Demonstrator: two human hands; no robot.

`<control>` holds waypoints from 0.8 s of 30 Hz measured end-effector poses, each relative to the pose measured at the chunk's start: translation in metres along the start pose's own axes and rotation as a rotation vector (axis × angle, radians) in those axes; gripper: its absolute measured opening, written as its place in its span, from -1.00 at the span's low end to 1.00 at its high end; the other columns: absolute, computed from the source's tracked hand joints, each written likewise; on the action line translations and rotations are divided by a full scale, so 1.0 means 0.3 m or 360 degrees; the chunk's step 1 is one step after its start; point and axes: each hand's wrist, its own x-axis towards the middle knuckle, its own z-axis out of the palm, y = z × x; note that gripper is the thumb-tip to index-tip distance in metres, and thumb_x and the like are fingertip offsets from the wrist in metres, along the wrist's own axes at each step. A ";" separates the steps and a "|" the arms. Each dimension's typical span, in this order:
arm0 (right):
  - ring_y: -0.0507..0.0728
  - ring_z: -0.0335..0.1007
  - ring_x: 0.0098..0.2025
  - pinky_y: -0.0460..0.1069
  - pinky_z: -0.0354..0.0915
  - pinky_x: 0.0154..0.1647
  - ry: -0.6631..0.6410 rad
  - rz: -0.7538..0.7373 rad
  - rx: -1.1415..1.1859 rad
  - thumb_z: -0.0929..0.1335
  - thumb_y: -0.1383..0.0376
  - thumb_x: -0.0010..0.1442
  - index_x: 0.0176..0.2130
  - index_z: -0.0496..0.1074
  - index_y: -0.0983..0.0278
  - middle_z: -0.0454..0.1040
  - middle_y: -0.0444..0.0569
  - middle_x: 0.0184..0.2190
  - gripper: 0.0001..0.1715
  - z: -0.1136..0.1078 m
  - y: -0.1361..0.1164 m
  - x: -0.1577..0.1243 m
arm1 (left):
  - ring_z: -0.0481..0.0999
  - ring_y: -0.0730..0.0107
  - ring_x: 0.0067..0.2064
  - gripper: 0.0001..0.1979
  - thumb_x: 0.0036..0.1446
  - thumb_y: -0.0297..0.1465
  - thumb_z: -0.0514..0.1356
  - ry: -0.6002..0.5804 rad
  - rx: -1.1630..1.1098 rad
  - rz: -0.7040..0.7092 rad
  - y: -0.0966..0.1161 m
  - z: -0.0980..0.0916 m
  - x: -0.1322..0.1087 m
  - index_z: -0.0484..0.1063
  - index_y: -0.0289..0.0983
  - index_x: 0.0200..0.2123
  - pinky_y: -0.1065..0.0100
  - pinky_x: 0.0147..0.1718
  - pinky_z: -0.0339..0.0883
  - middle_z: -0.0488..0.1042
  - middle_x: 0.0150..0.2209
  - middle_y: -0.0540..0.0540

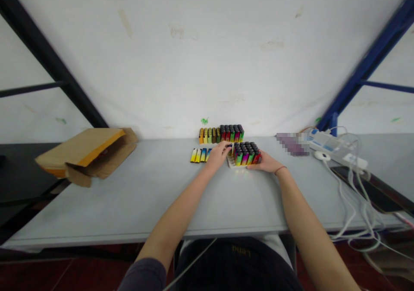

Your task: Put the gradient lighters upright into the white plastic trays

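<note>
In the head view, just right of the middle, the white tray [237, 167] is mostly filled with lighters [247, 155]; left-side holes [230, 159] are bare. A dark-topped lighter [229, 145] is pinched by the left hand's [218, 153] fingers; the tray is held by the right hand [267, 162]. Loose lighters [198, 155] are left over leftward.

"Lend" in yellow letters [241, 251], on dark clothing [223, 267]

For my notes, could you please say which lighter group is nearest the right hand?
The group in the white tray, against the right hand; the back group and left row are farther.
</note>
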 end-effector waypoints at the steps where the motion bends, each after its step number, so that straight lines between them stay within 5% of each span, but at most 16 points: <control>1: 0.32 0.44 0.13 0.23 0.30 0.27 0.0001 -0.0004 -0.0013 0.59 0.04 -0.11 0.11 0.42 0.26 0.51 0.08 0.10 -0.15 0.000 0.002 0.001 | 0.57 0.23 -0.04 -0.84 0.28 -0.44 0.17 -0.0019 0.0029 0.0023 -0.005 -0.001 0.001 0.48 -0.24 -0.09 0.20 0.05 0.40 0.58 -0.09 -0.15; 6: 0.32 0.44 0.11 0.23 0.31 0.26 0.0000 -0.0013 -0.0044 0.59 0.02 -0.13 0.11 0.42 0.28 0.51 0.09 0.09 -0.13 -0.001 0.008 0.005 | 0.54 0.23 0.06 -0.74 0.33 -0.43 0.09 -0.0107 0.0193 0.0094 -0.016 0.002 -0.004 0.47 -0.24 0.03 0.18 0.13 0.37 0.57 0.03 -0.16; 11: 0.33 0.45 0.10 0.23 0.32 0.26 0.0034 -0.0026 -0.0013 0.61 0.04 -0.16 0.09 0.45 0.27 0.55 0.08 0.04 -0.12 -0.001 0.004 0.003 | 0.48 0.14 0.13 -0.61 0.35 -0.39 0.04 -0.0151 0.0614 0.0002 0.050 -0.025 -0.029 0.40 -0.14 0.20 0.10 0.14 0.32 0.51 0.12 -0.16; 15: 0.34 0.45 0.10 0.22 0.32 0.26 0.0053 -0.0024 -0.0035 0.61 0.03 -0.18 0.08 0.47 0.27 0.55 0.08 0.05 -0.13 0.000 0.003 0.005 | 0.42 -0.05 0.15 -0.52 0.36 -0.26 0.03 -0.0066 0.1095 -0.0348 0.070 -0.134 -0.037 0.28 -0.12 0.31 0.00 0.06 0.33 0.44 0.18 -0.23; 19: 0.33 0.45 0.10 0.23 0.31 0.26 0.0045 0.0004 -0.0057 0.61 0.01 -0.18 0.09 0.47 0.26 0.54 0.08 0.06 -0.12 0.001 0.005 0.008 | 0.47 0.02 0.11 -0.55 0.39 -0.31 -0.09 0.0045 0.1294 -0.0855 -0.006 -0.276 -0.034 0.42 -0.28 0.18 0.14 0.04 0.34 0.47 0.12 -0.32; 24: 0.33 0.45 0.11 0.21 0.31 0.27 0.0047 -0.0013 -0.0023 0.61 0.02 -0.18 0.11 0.45 0.24 0.54 0.06 0.06 -0.10 0.003 0.004 0.008 | 0.52 -0.01 0.09 -0.51 0.34 -0.08 0.00 -0.0200 0.1283 -0.1116 -0.094 -0.334 -0.053 0.53 -0.27 0.03 0.21 -0.05 0.38 0.51 0.06 -0.34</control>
